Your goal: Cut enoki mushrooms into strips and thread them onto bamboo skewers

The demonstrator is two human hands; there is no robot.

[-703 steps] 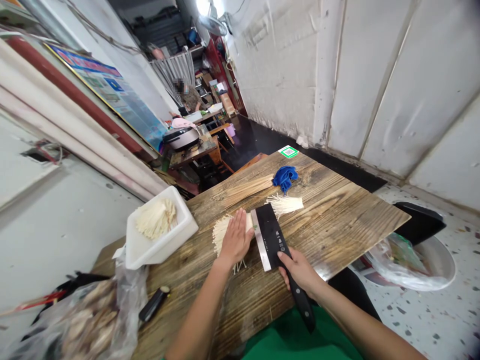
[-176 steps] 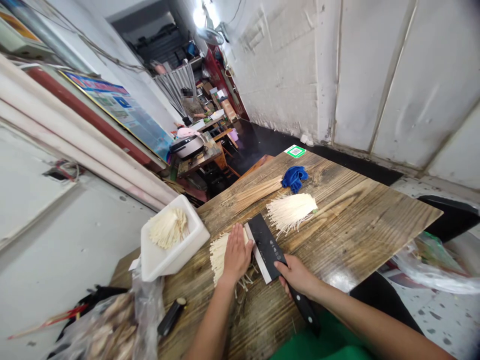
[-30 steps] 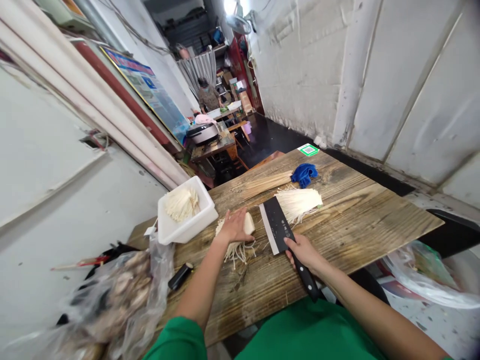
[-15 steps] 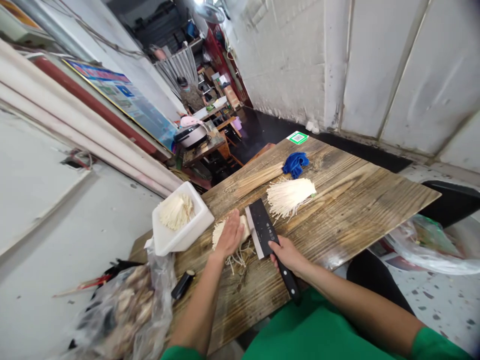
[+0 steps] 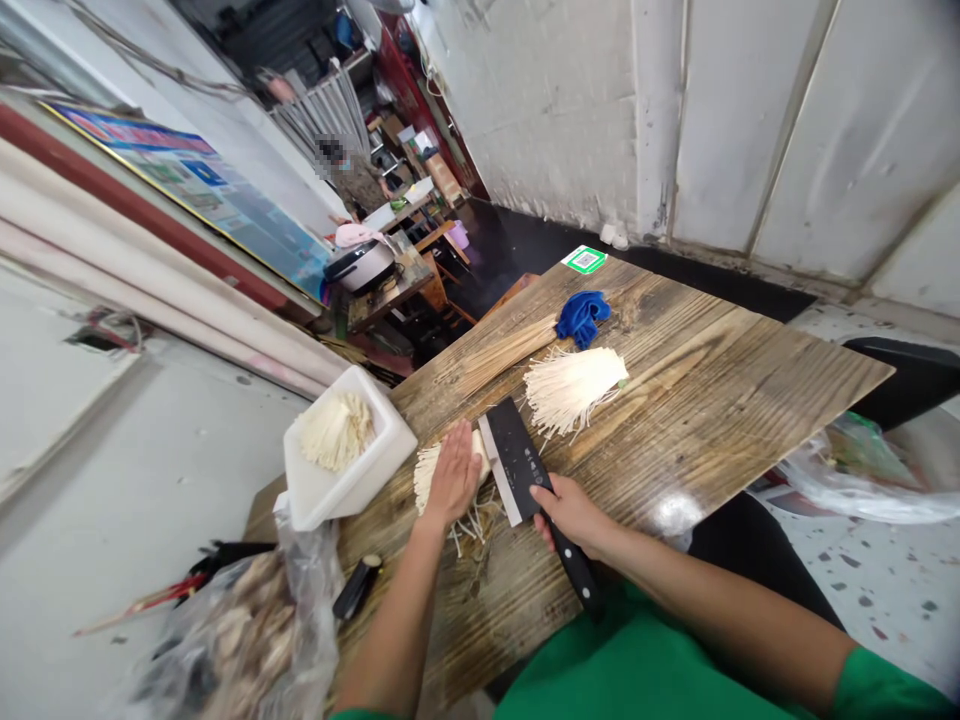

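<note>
One enoki bunch point(image 5: 427, 480) lies under the flat left hand point(image 5: 454, 472), seemingly mid-cut, the right hand point(image 5: 571, 515) gripping a cleaver point(image 5: 517, 458) at its three o'clock. Loose bunch point(image 5: 574, 385) at two o'clock looks trimmed; tub bunch point(image 5: 337, 432) at ten, can't tell if done.

1. Lots of open table point(image 5: 735, 390) to the right of the far mushrooms point(image 5: 579, 385).
2. Only a thin gap between those mushrooms and the big knife point(image 5: 516, 460).
3. Blocked on the left by a white box point(image 5: 364, 472).
4. Blocked at the back by thin sticks point(image 5: 504, 357) and a blue cloth point(image 5: 583, 318).
5. Blocked in the middle by the left hand point(image 5: 454, 472), flat on the near mushrooms point(image 5: 425, 476).
</note>
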